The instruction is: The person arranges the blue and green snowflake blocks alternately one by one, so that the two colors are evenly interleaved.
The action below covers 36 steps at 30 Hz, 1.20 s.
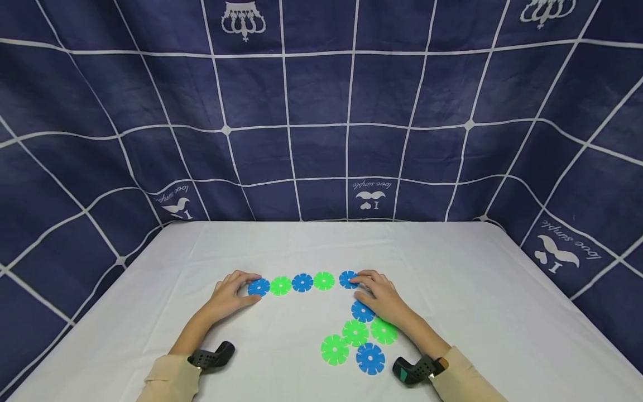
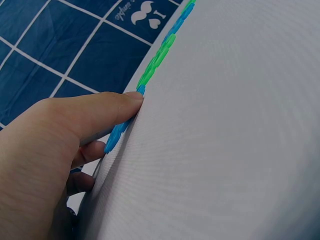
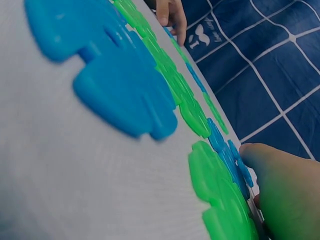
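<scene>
A row of blue and green plastic snowflake discs lies flat on the white table. At its left end is a blue snowflake disc [image 1: 258, 287]; my left hand [image 1: 228, 296] holds it between the thumb at its near edge and the fingers at its far side. In the left wrist view the thumb [image 2: 120, 106] covers part of that disc. Another blue snowflake disc [image 1: 347, 279] sits at the row's right end, a small gap from the green disc [image 1: 324, 281]. My right hand [image 1: 384, 298] has fingertips on it and the thumb near its lower edge.
Between the ends lie a green disc [image 1: 281, 286] and a blue disc [image 1: 302, 282]. Below my right hand, a loose group holds a blue disc [image 1: 363, 311], several green discs [image 1: 335, 350] and another blue disc [image 1: 370, 358]. A navy checked curtain [image 1: 321, 151] stands behind the table [image 1: 261, 346].
</scene>
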Tool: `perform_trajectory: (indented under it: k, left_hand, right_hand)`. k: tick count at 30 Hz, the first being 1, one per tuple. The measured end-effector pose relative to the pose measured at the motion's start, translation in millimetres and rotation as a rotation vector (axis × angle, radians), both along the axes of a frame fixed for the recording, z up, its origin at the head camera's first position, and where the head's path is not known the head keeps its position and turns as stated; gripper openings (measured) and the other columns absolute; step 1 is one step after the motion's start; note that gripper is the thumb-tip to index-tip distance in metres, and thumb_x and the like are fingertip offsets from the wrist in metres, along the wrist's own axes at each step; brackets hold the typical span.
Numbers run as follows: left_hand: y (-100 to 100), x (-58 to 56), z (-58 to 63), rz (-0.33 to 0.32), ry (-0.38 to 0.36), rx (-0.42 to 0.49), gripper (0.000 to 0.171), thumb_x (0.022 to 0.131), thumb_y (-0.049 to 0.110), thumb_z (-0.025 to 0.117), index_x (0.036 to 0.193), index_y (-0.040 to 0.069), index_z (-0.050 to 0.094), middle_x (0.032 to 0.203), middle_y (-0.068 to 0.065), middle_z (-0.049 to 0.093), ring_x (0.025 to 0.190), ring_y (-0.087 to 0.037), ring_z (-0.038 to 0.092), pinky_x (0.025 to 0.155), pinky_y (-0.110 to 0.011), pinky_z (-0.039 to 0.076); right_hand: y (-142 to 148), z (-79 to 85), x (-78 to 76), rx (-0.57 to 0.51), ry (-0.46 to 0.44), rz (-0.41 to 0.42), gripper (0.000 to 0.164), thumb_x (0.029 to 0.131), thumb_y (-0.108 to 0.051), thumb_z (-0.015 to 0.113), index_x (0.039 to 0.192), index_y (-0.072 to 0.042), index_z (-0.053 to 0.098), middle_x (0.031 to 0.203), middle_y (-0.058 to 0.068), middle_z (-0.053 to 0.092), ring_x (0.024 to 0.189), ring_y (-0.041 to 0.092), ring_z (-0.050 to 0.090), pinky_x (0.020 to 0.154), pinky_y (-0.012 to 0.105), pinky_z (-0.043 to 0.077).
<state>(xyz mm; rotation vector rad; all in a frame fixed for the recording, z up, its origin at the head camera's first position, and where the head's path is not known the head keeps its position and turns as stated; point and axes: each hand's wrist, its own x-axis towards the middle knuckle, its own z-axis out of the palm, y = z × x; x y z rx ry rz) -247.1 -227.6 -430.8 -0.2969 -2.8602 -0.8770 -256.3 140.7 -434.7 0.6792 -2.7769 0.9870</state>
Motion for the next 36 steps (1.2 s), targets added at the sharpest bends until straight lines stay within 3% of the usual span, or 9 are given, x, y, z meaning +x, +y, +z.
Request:
perform_trajectory:
  k: [6,20,36]
  left_hand:
    - [-0.7,0.6,0.1,-0.002,0.003,-0.009,0.050,0.075,0.039,0.069,0.118,0.015,0.059,0.105,-0.004,0.054,0.099,-0.022,0.047,0.076,-0.035,0.025]
    - [-0.4,-0.1,-1.2,-0.003,0.003,-0.009,0.050,0.076,0.041,0.068,0.118,0.015,0.058,0.107,-0.004,0.054,0.095,-0.018,0.047,0.075,-0.034,0.025]
    - [-1.1,0.0,-2.3,-0.007,-0.003,-0.011,0.051,0.076,0.042,0.068,0.119,0.016,0.058,0.106,-0.003,0.054,0.095,-0.019,0.047,0.073,-0.032,0.024]
  right_hand:
    - [-1.0,0.6,0.0,0.026,0.019,0.007,0.025,0.088,-0.027,0.058,0.111,-0.020,0.062,0.123,0.003,0.053,0.111,0.022,0.045,0.088,0.043,0.031]
    - [0.1,-1.8,1.0,0.110,0.061,0.029,0.034,0.090,-0.035,0.052,0.121,-0.022,0.059,0.123,0.004,0.050,0.110,0.022,0.044,0.086,0.042,0.032]
    - [0.7,-1.1,2.1,0.121,0.056,0.067,0.037,0.090,-0.036,0.052,0.124,-0.023,0.056,0.128,0.002,0.050,0.111,0.021,0.044,0.086,0.040,0.030]
